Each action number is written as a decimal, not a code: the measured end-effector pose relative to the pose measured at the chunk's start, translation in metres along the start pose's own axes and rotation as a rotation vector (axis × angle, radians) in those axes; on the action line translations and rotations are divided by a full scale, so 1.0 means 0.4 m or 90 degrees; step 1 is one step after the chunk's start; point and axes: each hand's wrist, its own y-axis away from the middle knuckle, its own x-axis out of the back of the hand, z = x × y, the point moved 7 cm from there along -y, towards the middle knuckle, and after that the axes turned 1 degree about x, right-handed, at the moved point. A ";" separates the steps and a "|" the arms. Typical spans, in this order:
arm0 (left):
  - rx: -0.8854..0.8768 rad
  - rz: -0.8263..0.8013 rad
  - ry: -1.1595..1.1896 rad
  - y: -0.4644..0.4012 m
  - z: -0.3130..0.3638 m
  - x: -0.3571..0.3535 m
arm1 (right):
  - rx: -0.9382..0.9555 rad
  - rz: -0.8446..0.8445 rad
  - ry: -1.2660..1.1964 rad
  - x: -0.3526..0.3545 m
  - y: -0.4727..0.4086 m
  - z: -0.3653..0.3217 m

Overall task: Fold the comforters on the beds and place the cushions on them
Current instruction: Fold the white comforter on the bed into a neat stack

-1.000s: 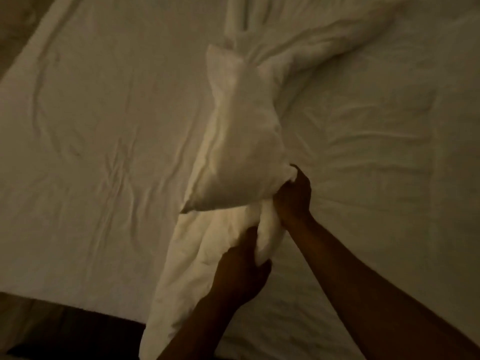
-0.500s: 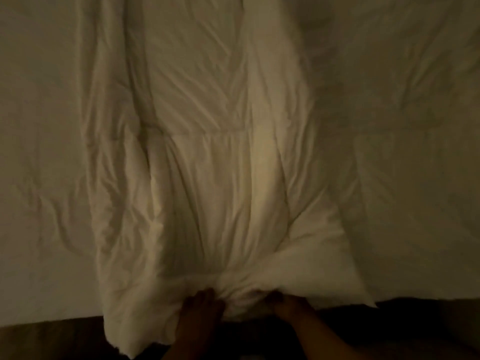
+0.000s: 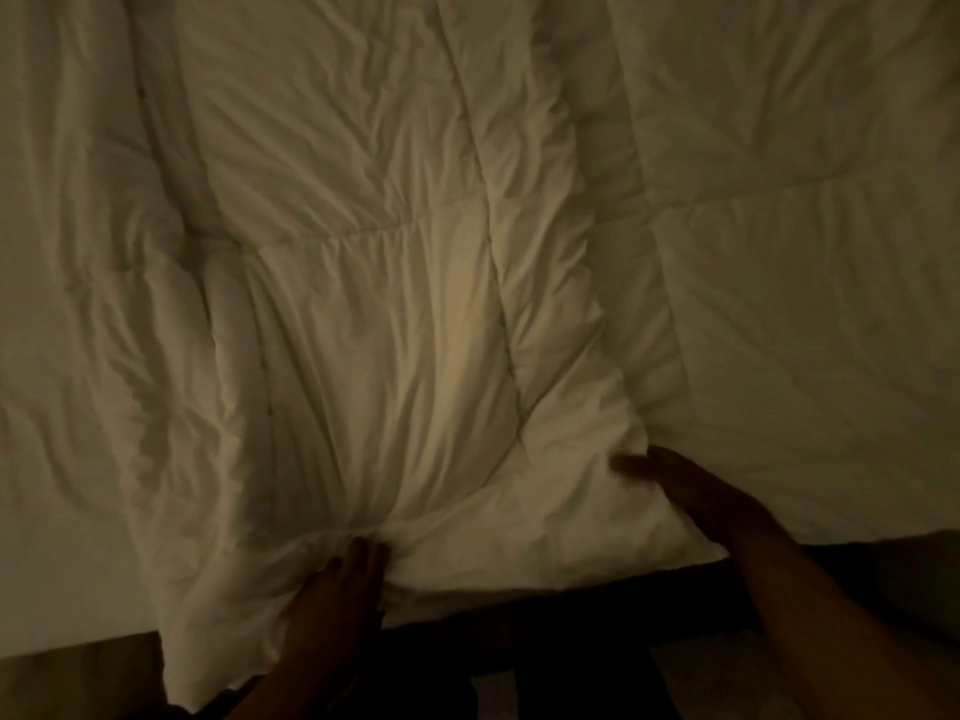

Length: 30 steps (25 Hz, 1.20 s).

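Both hands flat and ungripped on white comforter (image 3: 395, 314): left hand (image 3: 337, 589) pressing its bunched near edge with straight fingers, right hand (image 3: 696, 496) laid open against the near corner, comforter spread wrinkled across the bed (image 3: 47, 589), one end drooping past the mattress edge.

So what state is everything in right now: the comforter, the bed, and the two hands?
comforter: spread out, wrinkled, near edge bunched and hanging over the bed edge.
bed: sheet showing at left.
left hand: fingers straight, resting on the bunched edge.
right hand: fingers straight, pressing the comforter's corner.
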 end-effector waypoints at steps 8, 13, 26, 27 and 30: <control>-0.063 0.026 -0.035 0.116 0.021 -0.043 | 0.158 0.102 0.207 -0.049 0.163 0.603; 0.097 -0.191 0.003 0.062 0.001 -0.178 | 0.092 0.325 0.275 -0.056 0.083 0.694; 0.209 0.438 0.231 0.250 -0.102 0.043 | 0.457 0.664 0.458 -0.276 0.227 0.503; 0.273 0.495 0.242 0.285 -0.154 0.028 | 0.489 0.612 0.468 -0.339 0.205 0.488; 0.451 0.560 0.320 0.368 -0.306 -0.038 | 0.497 0.425 0.489 -0.528 0.112 0.484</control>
